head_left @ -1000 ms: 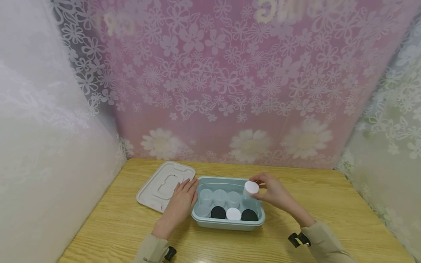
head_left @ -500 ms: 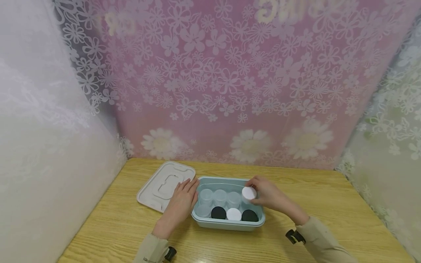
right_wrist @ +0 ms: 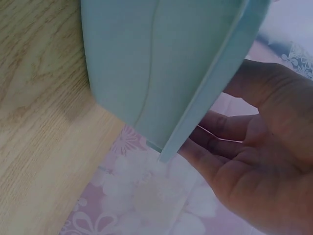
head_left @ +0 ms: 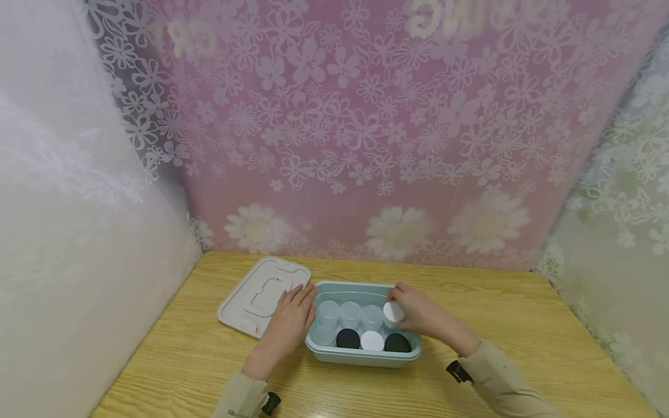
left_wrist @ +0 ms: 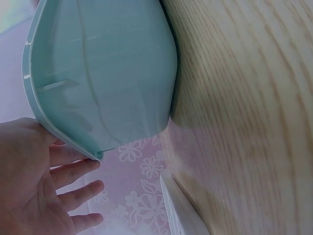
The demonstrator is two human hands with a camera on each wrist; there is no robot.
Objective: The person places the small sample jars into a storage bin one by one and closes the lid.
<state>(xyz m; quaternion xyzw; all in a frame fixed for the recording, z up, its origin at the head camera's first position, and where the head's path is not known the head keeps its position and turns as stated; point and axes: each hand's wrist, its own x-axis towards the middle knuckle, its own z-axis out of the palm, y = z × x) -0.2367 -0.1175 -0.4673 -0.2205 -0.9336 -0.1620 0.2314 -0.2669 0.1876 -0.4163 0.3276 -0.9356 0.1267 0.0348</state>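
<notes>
A light blue plastic box stands uncovered on the table, with two rows of small round jars inside. My right hand reaches over the right rim and holds a white-lidded jar in the back right corner. Along the front row sit a clear-topped jar, a black-lidded jar, another white-lidded jar and another black-lidded jar. My left hand rests against the left rim, its fingers extended. In the right wrist view the box wall hides the held jar and the fingertips.
A whitish box lid lies on the wooden table left of the box, partly behind my left hand. Clear-topped jars fill the rest of the back row. A pink flowered curtain hangs behind the table.
My right hand has moved left and down with the white-lidded jar, which now sits lower in the box's back right corner. My left hand has stayed at the left rim.
</notes>
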